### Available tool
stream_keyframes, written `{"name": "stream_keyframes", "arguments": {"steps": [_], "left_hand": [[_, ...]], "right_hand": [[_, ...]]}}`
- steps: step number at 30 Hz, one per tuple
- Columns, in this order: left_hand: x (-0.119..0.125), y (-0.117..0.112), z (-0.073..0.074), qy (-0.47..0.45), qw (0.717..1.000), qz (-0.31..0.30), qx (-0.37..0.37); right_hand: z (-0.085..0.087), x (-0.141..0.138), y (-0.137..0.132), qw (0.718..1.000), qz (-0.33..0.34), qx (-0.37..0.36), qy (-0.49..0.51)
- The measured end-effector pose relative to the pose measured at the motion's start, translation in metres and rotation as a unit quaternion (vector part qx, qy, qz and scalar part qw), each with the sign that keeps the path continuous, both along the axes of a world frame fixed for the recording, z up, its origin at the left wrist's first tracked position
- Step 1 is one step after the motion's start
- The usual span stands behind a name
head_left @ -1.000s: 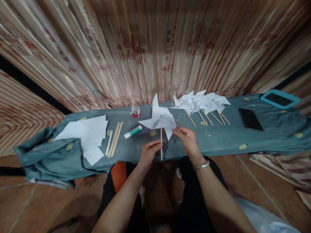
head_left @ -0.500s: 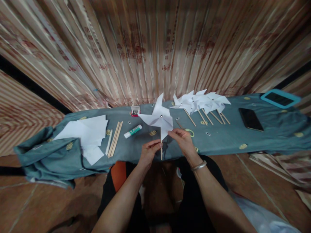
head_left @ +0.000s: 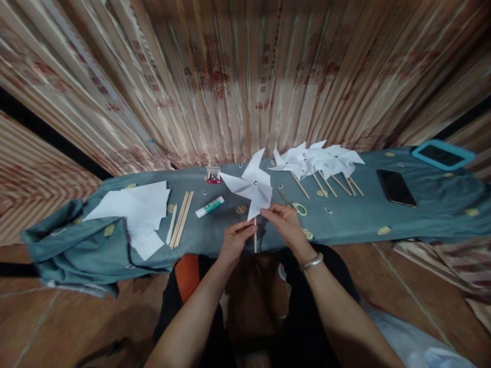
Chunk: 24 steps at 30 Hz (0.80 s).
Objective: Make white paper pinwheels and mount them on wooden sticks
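Observation:
A white paper pinwheel (head_left: pixel 255 191) with a silvery pin at its centre stands upright in front of me on a thin wooden stick (head_left: pixel 255 243). My left hand (head_left: pixel 237 239) is closed, pinching that stick below the blades. With its fingertips at the lower edge of a blade, my right hand (head_left: pixel 283 220) touches the paper; its fingers are bent together. Just beyond the right hand lie scissors with green handles (head_left: pixel 299 208). Left of the pinwheel are a glue stick (head_left: pixel 209 206) and a small red box of pins (head_left: pixel 214 177).
Finished-looking pinwheels (head_left: pixel 318 159) lie overlapped at the back right. A black phone (head_left: pixel 396 187) and a blue-framed tablet (head_left: pixel 443 154) are farther right. At left are white paper sheets (head_left: pixel 143 204), a white pencil-like stick (head_left: pixel 172 225) and several wooden sticks (head_left: pixel 181 220) on the green cloth (head_left: pixel 353 220).
The pinwheel's blades have turned slightly clockwise on the stick. My right fingertips have shifted a little left with the lower blade; my left hand has stayed in place.

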<state>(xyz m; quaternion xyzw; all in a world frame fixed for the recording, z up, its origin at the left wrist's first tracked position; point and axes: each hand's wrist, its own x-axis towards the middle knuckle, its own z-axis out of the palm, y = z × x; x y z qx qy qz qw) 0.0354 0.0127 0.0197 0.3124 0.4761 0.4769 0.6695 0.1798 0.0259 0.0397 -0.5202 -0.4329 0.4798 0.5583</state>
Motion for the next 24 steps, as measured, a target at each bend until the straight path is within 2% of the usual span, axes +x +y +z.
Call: {"name": "stream_keyframes", "arguments": {"steps": [8, 13, 18, 24], "left_hand": [[-0.001, 0.0, 0.001, 0.008, 1.0, -0.017, 0.008], [-0.002, 0.001, 0.0, 0.007, 1.0, -0.013, -0.001], [-0.002, 0.0, 0.001, 0.005, 1.0, -0.02, -0.012], [-0.003, -0.005, 0.009, -0.035, 0.997, -0.058, -0.025]], "right_hand": [[0.001, -0.002, -0.001, 0.998, -0.003, 0.006, -0.06], [0.0, 0.015, 0.0, 0.991, -0.075, 0.037, -0.105], [-0.005, 0.037, 0.011, 0.981, -0.181, 0.048, -0.057], [-0.009, 0.044, 0.026, 0.981, -0.186, 0.052, 0.013]]}}
